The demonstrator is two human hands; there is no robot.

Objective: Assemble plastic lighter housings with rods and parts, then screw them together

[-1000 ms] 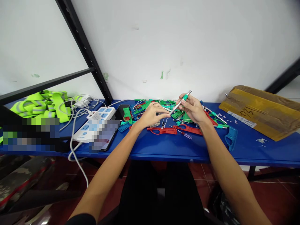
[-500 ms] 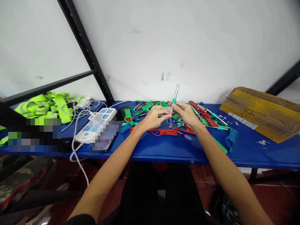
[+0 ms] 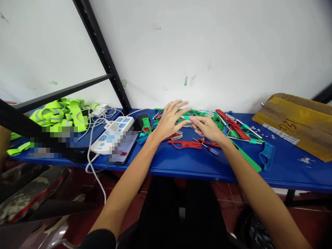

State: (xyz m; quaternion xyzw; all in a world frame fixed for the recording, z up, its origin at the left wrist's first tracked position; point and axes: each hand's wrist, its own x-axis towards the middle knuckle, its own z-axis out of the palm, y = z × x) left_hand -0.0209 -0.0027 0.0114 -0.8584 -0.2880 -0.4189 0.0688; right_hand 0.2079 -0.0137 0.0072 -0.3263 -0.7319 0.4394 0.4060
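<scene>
while the right hand (image 3: 206,128) pinches a tube (image 3: 186,118) above the middle of the surface (image 3: 160,162), the left hand (image 3: 169,121) spreads open beside it, contact unclear; work seems partway, with a red shell (image 3: 185,144) near and tubes (image 3: 241,139) at right lying loose.

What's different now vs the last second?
The metal tube, steeply raised half a second ago, has swung down to the left. The left hand, earlier pinched near the tube's lower end, has spread its fingers; whether it still touches the tube is unclear. The right hand keeps its grip. The front red handle, screwdriver, power strip and cardboard box stayed put.
</scene>
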